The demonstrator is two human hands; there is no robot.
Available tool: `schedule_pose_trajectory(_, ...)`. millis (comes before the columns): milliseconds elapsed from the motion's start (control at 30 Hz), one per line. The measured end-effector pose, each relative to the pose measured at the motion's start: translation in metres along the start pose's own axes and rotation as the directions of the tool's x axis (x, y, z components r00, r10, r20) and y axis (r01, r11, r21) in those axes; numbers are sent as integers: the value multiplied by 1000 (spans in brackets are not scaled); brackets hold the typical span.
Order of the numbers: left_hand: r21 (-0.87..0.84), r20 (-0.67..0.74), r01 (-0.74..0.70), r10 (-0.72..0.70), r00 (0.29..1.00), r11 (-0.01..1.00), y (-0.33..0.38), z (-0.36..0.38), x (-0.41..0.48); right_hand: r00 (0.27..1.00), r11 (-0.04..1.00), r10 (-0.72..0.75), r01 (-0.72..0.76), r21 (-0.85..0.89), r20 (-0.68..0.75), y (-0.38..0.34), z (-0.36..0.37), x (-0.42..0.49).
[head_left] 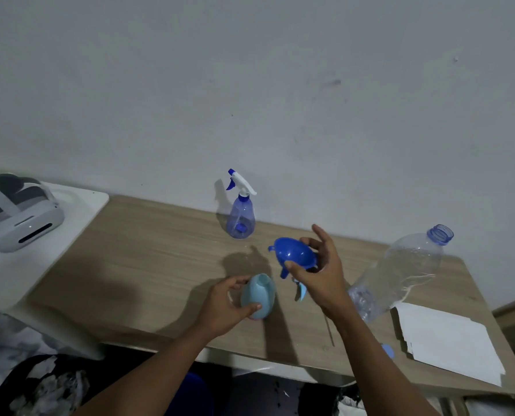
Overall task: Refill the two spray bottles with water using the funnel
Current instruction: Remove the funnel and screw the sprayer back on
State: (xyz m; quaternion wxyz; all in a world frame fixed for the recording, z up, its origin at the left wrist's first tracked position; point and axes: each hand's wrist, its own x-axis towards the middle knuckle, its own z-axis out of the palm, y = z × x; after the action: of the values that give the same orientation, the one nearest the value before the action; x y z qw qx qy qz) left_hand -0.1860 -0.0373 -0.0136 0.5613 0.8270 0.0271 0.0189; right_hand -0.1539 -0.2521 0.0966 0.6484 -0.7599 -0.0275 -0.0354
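blue plastic funnel (293, 254): pinched in the right hand (322, 273), above the table (148, 259)
pale blue open spray bottle (257, 295): gripped by the left hand (224, 307), standing on the table
translucent blue trigger spray bottle (240, 216): upright near the wall

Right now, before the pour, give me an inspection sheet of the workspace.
Surface: wooden table, against a grey wall.
Job's things: capped blue spray bottle upright at the back; light blue bottle uncapped; blue funnel above it; its sprayer head lying beside; large clear water bottle, cap off.
Clutter: white paper; small blue cap; headset on white stand.
Grippers: left hand holds light blue bottle; right hand holds funnel.
Cables: nothing seen.
Surroundings: dark clutter below table edge.
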Motion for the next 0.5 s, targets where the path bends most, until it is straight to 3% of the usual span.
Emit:
schedule_pose_trajectory(133, 15, 27, -44, 44, 999, 999, -4, 4, 5, 988, 992, 129, -128, 17, -91, 15, -31, -12)
schedule_pose_trajectory(267, 13, 37, -56, 56, 998, 998, -6, 8, 9, 968, 935, 250, -249, -253, -29, 53, -48, -37)
schedule_pose_trajectory(400, 4, 53, -26, 25, 998, 1000, -6, 8, 9, 916, 780, 388, -264, -568, 106, 77, -42, -49)
schedule_pose_trajectory(500, 15, 55, -24, 24, 998, 1000, -4, 7, 8, 849, 541, 518, -225, -810, 110, 80, -26, -47)
